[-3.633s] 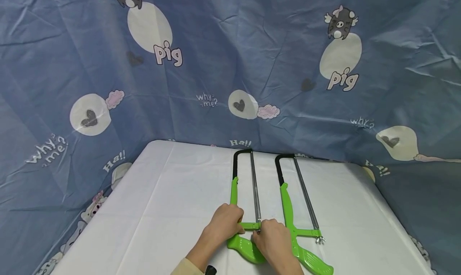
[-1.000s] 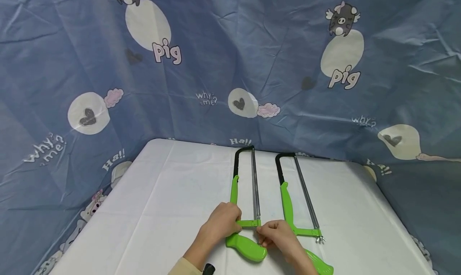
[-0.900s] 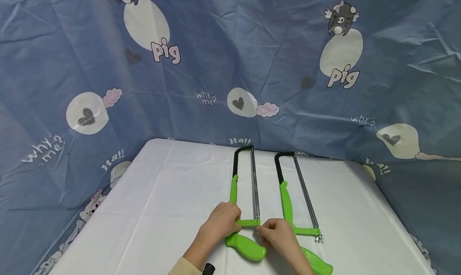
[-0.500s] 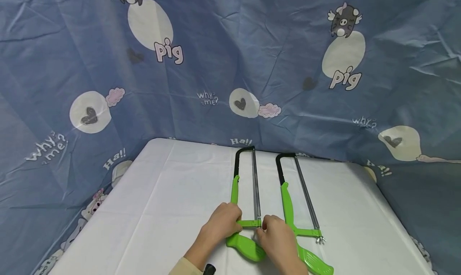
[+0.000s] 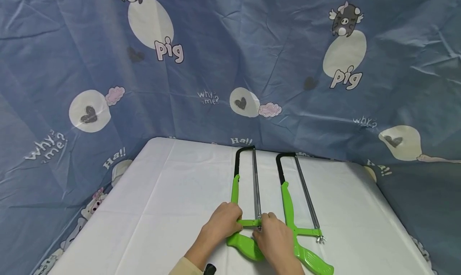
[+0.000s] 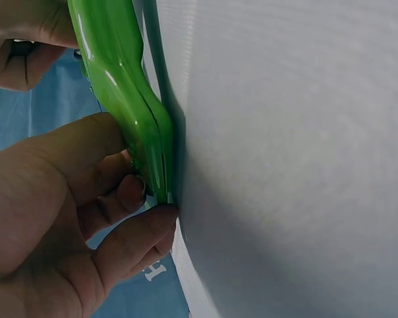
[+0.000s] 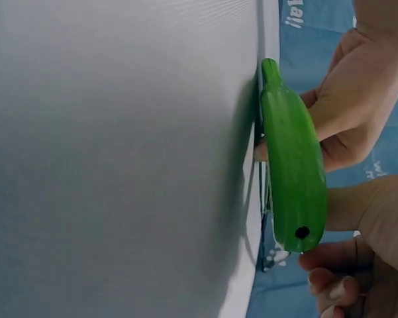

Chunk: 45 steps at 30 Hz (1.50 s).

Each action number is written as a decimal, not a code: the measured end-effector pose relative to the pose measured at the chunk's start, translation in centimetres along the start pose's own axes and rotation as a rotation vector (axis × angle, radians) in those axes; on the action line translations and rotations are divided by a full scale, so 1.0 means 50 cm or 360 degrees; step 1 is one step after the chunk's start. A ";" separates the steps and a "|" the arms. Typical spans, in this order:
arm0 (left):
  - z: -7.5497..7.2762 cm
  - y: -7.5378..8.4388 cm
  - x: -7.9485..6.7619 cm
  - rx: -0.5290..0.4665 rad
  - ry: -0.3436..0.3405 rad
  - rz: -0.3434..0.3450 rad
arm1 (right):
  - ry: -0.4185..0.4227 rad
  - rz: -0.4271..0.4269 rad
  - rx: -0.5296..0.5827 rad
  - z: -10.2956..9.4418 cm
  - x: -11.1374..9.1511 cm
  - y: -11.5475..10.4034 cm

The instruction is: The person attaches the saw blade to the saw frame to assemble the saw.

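Two hacksaws with green handles and black frames lie side by side. My left hand (image 5: 221,221) grips the green frame of the left hacksaw (image 5: 245,246) where the grip meets the crossbar. At the crossbar's outer end, just below the blade (image 5: 256,187), my right hand (image 5: 275,239) has curled fingers at the tightening screw; the fingers mostly cover it. In the left wrist view, thumb and fingers close on the saw's green body (image 6: 122,86). The right wrist view has the grip's butt end (image 7: 295,165) in front, partly hiding both hands.
The second hacksaw (image 5: 288,205) lies to the right, close to my right hand, its wing nut (image 5: 320,239) exposed. White cloth covers the table (image 5: 173,199). A blue printed curtain (image 5: 201,67) hangs behind and along the sides.
My right hand has turned from a fingertip pinch, knuckles low, to knuckles up over the crossbar end, moving slightly up and left. My left hand and both hacksaws stay nearly still.
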<state>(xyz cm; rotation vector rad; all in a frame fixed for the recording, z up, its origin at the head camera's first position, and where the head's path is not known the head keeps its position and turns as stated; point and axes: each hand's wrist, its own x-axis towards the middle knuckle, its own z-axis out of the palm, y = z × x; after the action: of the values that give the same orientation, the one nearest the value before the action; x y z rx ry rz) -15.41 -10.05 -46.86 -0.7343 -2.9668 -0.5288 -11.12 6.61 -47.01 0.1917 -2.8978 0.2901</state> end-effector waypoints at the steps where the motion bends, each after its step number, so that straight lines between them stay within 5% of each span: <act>1: 0.000 0.000 0.001 0.0000 0.0002 0.0002 | 0.0012 -0.0006 -0.0008 0.001 0.000 0.000; 25: 0.004 -0.003 0.001 -0.0027 0.0029 0.0002 | 0.0231 -0.0132 -0.0125 0.015 0.002 -0.013; 45: 0.002 0.002 -0.002 -0.0062 0.0049 -0.0013 | 0.0186 -0.0169 -0.0173 0.012 0.003 -0.020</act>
<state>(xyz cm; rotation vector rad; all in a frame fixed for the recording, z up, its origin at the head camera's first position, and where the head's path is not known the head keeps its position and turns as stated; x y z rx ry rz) -15.29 -9.99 -46.95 -0.7109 -2.9406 -0.5946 -11.23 5.51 -47.39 0.2985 -2.7669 0.1209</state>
